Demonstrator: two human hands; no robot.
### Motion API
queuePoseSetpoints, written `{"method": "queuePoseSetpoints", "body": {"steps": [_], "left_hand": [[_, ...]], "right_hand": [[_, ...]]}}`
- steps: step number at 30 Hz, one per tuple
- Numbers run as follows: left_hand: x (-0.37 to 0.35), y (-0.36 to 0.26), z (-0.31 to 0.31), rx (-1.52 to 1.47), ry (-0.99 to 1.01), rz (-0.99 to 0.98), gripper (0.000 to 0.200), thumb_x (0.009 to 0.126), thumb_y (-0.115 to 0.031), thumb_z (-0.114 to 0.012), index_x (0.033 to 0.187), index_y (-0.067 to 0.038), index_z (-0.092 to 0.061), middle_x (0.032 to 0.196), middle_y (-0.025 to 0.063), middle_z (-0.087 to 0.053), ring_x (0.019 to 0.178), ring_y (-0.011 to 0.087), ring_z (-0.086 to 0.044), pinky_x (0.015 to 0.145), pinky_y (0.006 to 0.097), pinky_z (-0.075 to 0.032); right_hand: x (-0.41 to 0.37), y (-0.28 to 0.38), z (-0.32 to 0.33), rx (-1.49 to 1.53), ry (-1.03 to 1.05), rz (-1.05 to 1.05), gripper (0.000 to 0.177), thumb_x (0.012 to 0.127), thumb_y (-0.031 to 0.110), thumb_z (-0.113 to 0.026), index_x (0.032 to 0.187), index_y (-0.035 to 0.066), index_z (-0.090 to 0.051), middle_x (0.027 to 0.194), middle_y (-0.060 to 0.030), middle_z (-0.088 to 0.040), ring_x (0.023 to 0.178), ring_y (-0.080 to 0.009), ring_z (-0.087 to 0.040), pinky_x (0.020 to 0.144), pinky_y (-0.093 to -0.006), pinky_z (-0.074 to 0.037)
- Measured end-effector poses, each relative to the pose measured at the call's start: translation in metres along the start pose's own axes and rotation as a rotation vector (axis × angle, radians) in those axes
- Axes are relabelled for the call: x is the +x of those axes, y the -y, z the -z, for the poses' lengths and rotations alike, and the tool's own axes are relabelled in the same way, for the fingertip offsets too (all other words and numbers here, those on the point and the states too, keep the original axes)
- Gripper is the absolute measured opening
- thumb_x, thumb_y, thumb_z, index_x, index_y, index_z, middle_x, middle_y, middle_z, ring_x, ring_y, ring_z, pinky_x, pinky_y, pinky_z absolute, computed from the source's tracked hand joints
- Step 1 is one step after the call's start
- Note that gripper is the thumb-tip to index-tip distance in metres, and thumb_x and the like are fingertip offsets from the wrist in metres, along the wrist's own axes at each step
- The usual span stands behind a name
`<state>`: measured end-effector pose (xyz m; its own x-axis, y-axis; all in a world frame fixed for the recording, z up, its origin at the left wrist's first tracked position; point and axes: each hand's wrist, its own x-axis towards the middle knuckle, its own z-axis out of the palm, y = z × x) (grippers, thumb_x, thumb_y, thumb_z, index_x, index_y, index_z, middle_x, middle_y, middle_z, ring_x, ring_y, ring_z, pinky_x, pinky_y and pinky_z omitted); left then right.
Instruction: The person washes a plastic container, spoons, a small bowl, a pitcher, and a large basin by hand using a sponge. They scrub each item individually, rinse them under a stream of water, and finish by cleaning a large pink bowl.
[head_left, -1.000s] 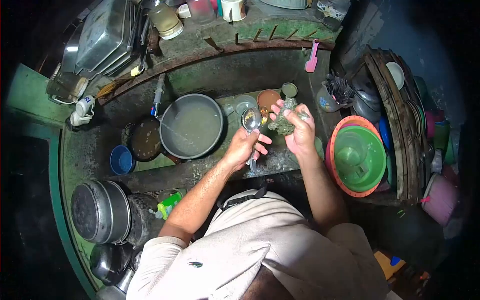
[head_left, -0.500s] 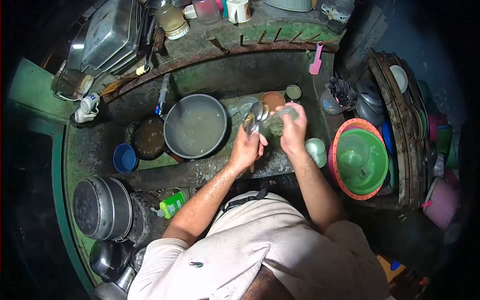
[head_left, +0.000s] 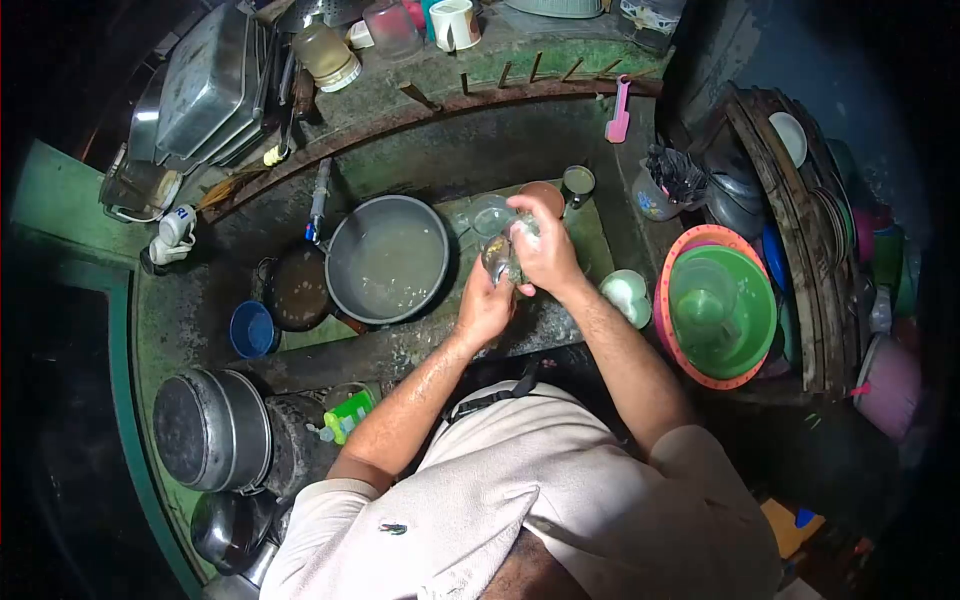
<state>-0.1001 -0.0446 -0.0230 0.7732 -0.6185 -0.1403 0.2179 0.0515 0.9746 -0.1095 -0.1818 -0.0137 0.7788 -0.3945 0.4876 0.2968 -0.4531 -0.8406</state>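
Note:
My left hand [head_left: 487,308] is closed round several metal spoons [head_left: 495,256], held upright over the front of the washing basin area. My right hand [head_left: 542,248] is wrapped round a scrubbing pad [head_left: 518,238], largely hidden by the fingers, and presses it to the spoons. Just beyond the hands lie a clear bowl [head_left: 490,214] and a reddish-brown dish [head_left: 543,195]. To the left is a large grey tub [head_left: 388,260] of cloudy water. A bowl with white contents [head_left: 626,297] sits to the right of my right hand.
At the right a green basin [head_left: 745,310] sits in an orange one [head_left: 668,350]. A blue cup [head_left: 252,330] and a dark pan [head_left: 299,288] are at the left, below the tap [head_left: 318,205]. A large pot [head_left: 235,430] stands at the lower left.
My right hand has moved left with the pad, onto the spoons in my left hand. The spoons, fanned out before, are now partly covered. The view has shifted slightly.

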Motion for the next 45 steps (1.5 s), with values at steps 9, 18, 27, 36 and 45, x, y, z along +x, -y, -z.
{"method": "queuePoseSetpoints", "body": {"steps": [9, 18, 27, 36, 45], "left_hand": [[-0.002, 0.011, 0.016, -0.071, -0.094, 0.224, 0.031, 0.101, -0.026, -0.044, 0.081, -0.005, -0.056, 0.050, -0.0035, -0.039, 0.038, 0.0064, -0.030, 0.036, 0.0243, -0.022], [-0.018, 0.009, 0.016, -0.039, -0.114, 0.258, 0.014, 0.101, -0.019, -0.043, 0.091, -0.011, -0.047, 0.061, -0.0032, -0.044, 0.040, 0.0060, -0.031, 0.036, 0.0246, -0.027], [-0.012, -0.002, 0.014, -0.082, -0.110, 0.288, 0.025, 0.099, -0.020, -0.042, 0.077, -0.011, -0.046, 0.055, -0.0039, -0.036, 0.040, 0.0084, -0.029, 0.037, 0.0259, -0.027], [-0.023, 0.012, 0.020, 0.019, -0.127, 0.221, 0.011, 0.100, -0.018, -0.042, 0.090, -0.014, -0.041, 0.061, -0.0030, -0.040, 0.043, 0.0075, -0.034, 0.036, 0.0243, -0.029], [-0.032, 0.027, 0.050, -0.018, -0.232, 0.323, 0.031, 0.100, -0.025, -0.043, 0.072, -0.012, -0.043, 0.051, -0.0040, -0.034, 0.038, 0.0074, -0.030, 0.035, 0.0251, -0.023]], "right_hand": [[-0.002, -0.066, -0.030, -0.074, -0.242, -0.354, 0.012, 0.081, 0.008, -0.057, 0.092, 0.005, -0.061, 0.081, -0.0161, -0.067, 0.080, -0.0333, -0.066, 0.069, -0.0386, -0.050], [0.006, -0.071, -0.020, -0.348, 0.064, -0.161, 0.020, 0.076, 0.005, -0.061, 0.095, 0.004, -0.055, 0.086, -0.0214, -0.063, 0.086, -0.0433, -0.061, 0.072, -0.0476, -0.048], [-0.004, -0.045, -0.027, -0.006, -0.050, -0.302, 0.019, 0.081, 0.015, -0.069, 0.089, 0.003, -0.056, 0.078, -0.0117, -0.063, 0.074, -0.0221, -0.062, 0.067, -0.0355, -0.048], [-0.012, -0.047, -0.038, -0.299, -0.108, 0.118, 0.013, 0.079, 0.005, -0.059, 0.090, 0.005, -0.053, 0.087, -0.0196, -0.052, 0.082, -0.0422, -0.055, 0.070, -0.0473, -0.047], [-0.017, -0.125, 0.003, 0.444, 0.011, -0.536, 0.023, 0.080, 0.001, -0.054, 0.097, 0.005, -0.069, 0.108, -0.0136, -0.065, 0.103, -0.0240, -0.059, 0.089, -0.0336, -0.045]]}}
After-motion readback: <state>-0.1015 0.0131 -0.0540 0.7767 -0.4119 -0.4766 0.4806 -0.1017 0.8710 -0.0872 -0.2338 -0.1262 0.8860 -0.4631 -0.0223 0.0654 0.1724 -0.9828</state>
